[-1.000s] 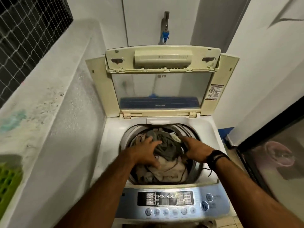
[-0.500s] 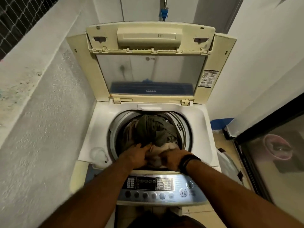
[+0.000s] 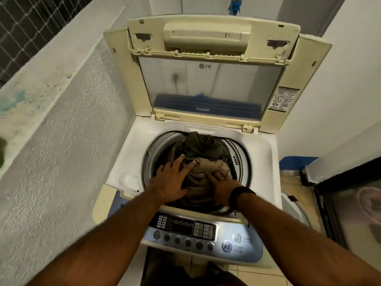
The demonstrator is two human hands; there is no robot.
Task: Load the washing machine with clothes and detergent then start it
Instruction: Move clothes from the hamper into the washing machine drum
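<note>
Olive and beige cloth filled the drum, and both hands were down on it! The left hand [image 3: 172, 183] lay spread wide and flat on the clothes [image 3: 203, 155], fingers fanned, gripping nothing, a posture that looked meant to press the heap below the rim. The right hand [image 3: 221, 182], just beside it, had its fingers dug into the beige folds; whether they pinched cloth, I could not tell. Beyond the fingertips the olive garment humped highest, near the back of the washing machine [image 3: 263, 155]. The lid [image 3: 214, 58] stood propped upright past that, keeping the opening free. Below the wrists sat the control panel [image 3: 198, 234], untouched. No detergent showed anywhere.
</note>
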